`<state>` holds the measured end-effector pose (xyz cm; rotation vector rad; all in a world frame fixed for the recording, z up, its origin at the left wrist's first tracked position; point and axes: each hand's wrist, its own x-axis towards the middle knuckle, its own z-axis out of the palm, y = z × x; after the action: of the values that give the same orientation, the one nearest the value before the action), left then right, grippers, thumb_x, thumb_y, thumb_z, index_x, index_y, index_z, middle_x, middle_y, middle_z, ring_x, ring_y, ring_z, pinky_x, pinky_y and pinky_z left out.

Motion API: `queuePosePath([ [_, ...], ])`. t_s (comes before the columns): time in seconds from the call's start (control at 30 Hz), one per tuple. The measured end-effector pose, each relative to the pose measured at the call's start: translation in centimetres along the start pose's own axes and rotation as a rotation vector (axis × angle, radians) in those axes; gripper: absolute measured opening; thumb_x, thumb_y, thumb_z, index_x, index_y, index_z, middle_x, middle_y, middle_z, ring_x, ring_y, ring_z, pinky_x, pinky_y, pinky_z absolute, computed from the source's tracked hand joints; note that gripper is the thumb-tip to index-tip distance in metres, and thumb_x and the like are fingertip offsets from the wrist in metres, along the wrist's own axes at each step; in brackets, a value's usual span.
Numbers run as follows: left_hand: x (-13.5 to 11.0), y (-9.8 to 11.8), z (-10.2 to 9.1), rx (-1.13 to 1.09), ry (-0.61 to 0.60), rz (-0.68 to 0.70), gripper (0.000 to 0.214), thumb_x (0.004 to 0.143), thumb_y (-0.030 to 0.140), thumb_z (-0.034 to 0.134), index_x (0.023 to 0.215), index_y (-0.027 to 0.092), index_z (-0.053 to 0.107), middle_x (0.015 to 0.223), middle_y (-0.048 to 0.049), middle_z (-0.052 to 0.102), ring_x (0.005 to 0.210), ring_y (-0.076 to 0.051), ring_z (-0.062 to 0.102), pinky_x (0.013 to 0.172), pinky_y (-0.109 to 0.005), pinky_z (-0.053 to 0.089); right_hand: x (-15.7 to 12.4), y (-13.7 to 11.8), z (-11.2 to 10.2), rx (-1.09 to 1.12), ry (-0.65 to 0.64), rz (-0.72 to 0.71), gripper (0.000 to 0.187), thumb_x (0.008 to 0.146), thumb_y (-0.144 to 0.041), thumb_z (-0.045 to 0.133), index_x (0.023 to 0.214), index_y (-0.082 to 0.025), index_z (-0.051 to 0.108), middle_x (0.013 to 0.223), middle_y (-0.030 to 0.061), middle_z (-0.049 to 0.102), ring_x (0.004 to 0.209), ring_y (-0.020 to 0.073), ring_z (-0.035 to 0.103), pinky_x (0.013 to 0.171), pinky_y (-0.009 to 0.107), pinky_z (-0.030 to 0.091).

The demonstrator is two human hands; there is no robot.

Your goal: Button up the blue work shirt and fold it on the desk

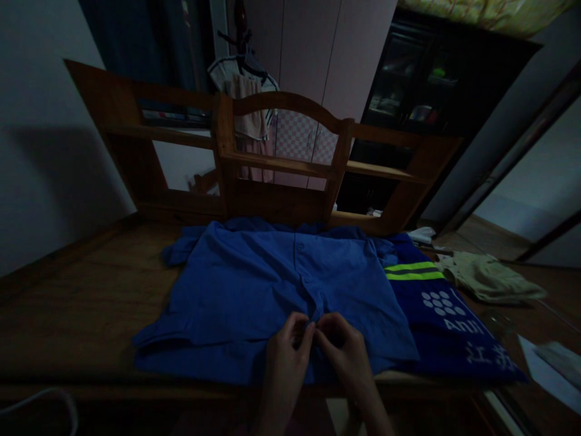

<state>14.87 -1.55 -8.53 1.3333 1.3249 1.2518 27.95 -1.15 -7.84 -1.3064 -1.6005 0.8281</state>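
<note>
A blue button-front shirt (236, 284) lies spread on the wooden desk (82, 303), its placket running down the middle. Two buttons show on the placket above my hands. At the lower part of the placket, my left hand (290, 345) pinches the fabric between thumb and fingers. My right hand (342, 345) pinches the same strip of cloth right beside it, the fingertips of both hands almost touching. Whether a button lies between the fingertips is hidden.
A darker blue garment with a yellow-green stripe (417, 270) and white lettering lies at the shirt's right. Behind stands the desk's wooden shelf (281, 160). Folded pale cloth (490, 275) and a white sheet (549, 369) are at the right. A white cable (49, 392) curves at lower left.
</note>
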Motion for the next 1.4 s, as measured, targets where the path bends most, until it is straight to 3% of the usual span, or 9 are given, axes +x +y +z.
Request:
queuePosePath([
  [0.33,-0.11,-0.40,0.09,0.093,0.050,-0.025,0.013,0.083,0.031,0.053,0.075,0.021,0.049,0.073,0.0013,0.063,0.072,-0.014,0.064,0.065,-0.021,0.048,-0.01,-0.42,-0.33,0.060,-0.021,-0.008,0.017,0.090,-0.033,0.053,0.085,-0.017,0.059,0.081,0.0013,0.063,0.078,0.0152,0.059,0.070,0.022,0.043],
  [0.63,0.19,-0.32,-0.18,0.006,0.026,-0.047,0.015,0.080,0.028,0.057,0.072,0.020,0.047,0.067,0.0024,0.057,0.067,-0.015,0.063,0.062,-0.021,0.048,0.11,-0.03,-0.22,0.053,-0.039,0.000,0.017,0.089,-0.034,0.055,0.087,-0.017,0.058,0.080,0.0010,0.062,0.076,0.0147,0.059,0.068,0.022,0.043],
  [0.83,0.32,0.09,-0.36,-0.160,-0.039,-0.062,0.014,0.082,0.032,0.056,0.089,0.019,0.053,0.082,-0.0025,0.066,0.079,-0.017,0.067,0.070,-0.025,0.053,-0.10,-0.10,-0.25,0.008,-0.037,-0.024,0.015,0.090,-0.032,0.053,0.086,-0.018,0.057,0.081,0.0010,0.061,0.076,0.0143,0.058,0.069,0.022,0.043],
  [1.4,0.38,-0.45,-0.43,-0.104,-0.014,-0.047,0.016,0.084,0.026,0.050,0.098,0.019,0.054,0.093,-0.0064,0.067,0.088,-0.018,0.066,0.077,-0.027,0.053,-0.46,-0.26,-0.50,-0.057,-0.057,-0.080,0.008,0.087,-0.027,0.056,0.087,-0.019,0.059,0.085,0.0016,0.063,0.080,0.0153,0.059,0.072,0.023,0.043],
])
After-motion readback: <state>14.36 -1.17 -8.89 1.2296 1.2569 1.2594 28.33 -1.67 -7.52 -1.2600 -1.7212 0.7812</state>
